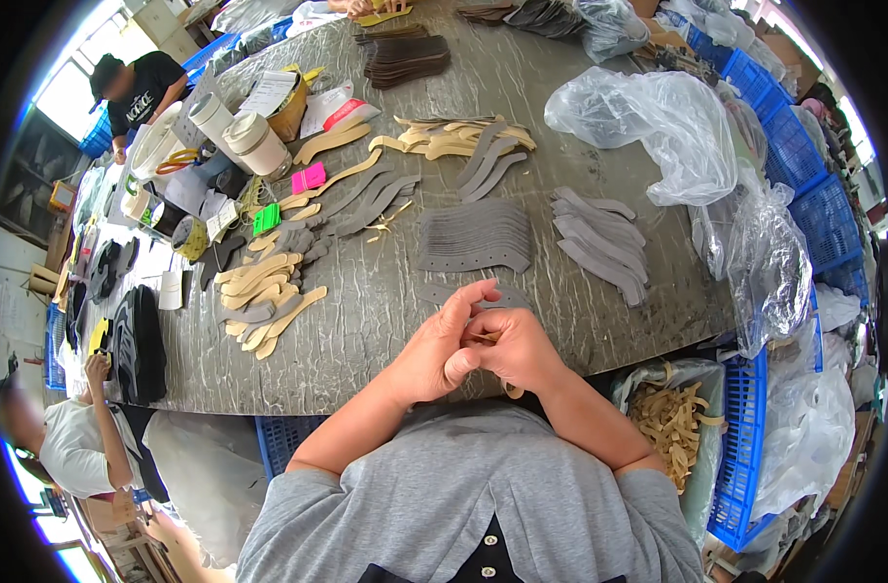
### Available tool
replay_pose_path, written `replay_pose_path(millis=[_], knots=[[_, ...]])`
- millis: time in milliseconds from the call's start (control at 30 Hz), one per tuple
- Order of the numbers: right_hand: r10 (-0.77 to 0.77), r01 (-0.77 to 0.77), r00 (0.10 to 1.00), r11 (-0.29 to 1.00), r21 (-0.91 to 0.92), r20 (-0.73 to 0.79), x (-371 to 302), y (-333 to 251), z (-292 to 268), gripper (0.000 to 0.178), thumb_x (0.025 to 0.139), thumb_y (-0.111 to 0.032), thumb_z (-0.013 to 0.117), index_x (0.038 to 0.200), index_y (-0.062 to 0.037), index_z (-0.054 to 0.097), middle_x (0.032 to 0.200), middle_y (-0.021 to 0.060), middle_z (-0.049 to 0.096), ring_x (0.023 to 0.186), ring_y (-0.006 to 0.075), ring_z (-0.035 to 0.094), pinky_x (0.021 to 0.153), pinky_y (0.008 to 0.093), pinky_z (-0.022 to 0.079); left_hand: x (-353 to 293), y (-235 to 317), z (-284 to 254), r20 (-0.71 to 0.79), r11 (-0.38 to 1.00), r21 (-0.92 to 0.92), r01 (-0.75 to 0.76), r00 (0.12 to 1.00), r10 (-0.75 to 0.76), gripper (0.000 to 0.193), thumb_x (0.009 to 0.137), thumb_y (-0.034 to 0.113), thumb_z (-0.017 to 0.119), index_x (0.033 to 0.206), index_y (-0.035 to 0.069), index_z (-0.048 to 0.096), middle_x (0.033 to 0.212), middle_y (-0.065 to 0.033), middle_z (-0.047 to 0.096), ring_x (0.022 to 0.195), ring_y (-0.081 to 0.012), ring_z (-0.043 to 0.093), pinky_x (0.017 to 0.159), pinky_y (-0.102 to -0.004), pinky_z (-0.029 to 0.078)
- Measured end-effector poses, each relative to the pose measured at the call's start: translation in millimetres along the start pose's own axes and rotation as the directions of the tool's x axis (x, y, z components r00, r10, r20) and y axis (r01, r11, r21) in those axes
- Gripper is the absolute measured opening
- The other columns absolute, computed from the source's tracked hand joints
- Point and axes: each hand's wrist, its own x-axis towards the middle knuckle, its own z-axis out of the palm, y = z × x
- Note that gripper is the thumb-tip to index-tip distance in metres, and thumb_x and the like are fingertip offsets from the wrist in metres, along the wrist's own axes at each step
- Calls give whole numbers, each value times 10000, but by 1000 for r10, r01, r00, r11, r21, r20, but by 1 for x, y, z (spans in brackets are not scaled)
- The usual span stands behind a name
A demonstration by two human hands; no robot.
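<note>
My left hand (442, 342) and my right hand (523, 352) meet at the table's near edge, before my chest. The right fingers are curled in a pinch. A bit of thin tan strip (487, 338) shows between the hands, and a tan end hangs below the right one; most of it is hidden. My left fingers are bent together against the right hand, and what they grip cannot be seen. Just beyond the fingertips lies a grey curved piece with small holes (503, 294). Farther on is a neat overlapping row of grey curved pieces (475, 236).
More grey pieces (599, 243) lie at right, tan ones (259, 287) at left. Clear plastic bags (648, 126) cover the right edge. A lined bin of tan scraps (669, 428) stands beside a blue crate (740, 447). Cups (257, 144) stand far left; co-workers sit at left.
</note>
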Motion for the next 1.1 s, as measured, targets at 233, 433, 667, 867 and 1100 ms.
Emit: replay_pose_path(millis=[233,433,667,867,1100], knots=[[105,-106,994,986,126,11,4,8,1,55,868,-24,669,837,-47,629,732,-20,580,622,37,509,539,200,390,0,-4,0,-26,945,-320,64,997,-76,1035,838,828,370,1458,1,327,1361,-190,489,1190,-249,525,958,-334,456],[7,16,999,829,560,-40,4,5,-7,69,940,-56,516,960,-99,566,695,-46,471,565,29,415,524,193,361,3,-5,-23,-116,837,-331,436,862,-494,433,1051,340,460,1251,-30,559,1269,-156,595,898,-145,634,773,-282,531],[75,-35,993,925,378,-91,-2,7,-5,216,963,-125,441,1118,-69,582,887,-20,565,711,29,464,595,186,393,11,12,-22,-137,960,262,-98,981,137,245,756,-74,744,958,46,675,975,-53,648,815,-123,599,654,-253,486],[-16,262,908,801,538,-418,-7,-2,-60,134,985,-159,417,977,-109,541,1006,98,656,946,157,649,554,209,430,-6,-6,-42,-315,967,211,140,947,-69,134,826,-68,682,886,29,612,852,-39,609,791,-98,570,641,-248,465],[-28,58,989,978,202,-148,-11,13,-32,188,982,-146,481,1106,-59,592,946,63,663,559,45,432,509,200,368,27,24,-14,-86,935,331,-130,982,167,257,730,-30,765,948,69,674,965,-67,624,825,-212,614,691,-310,510]])
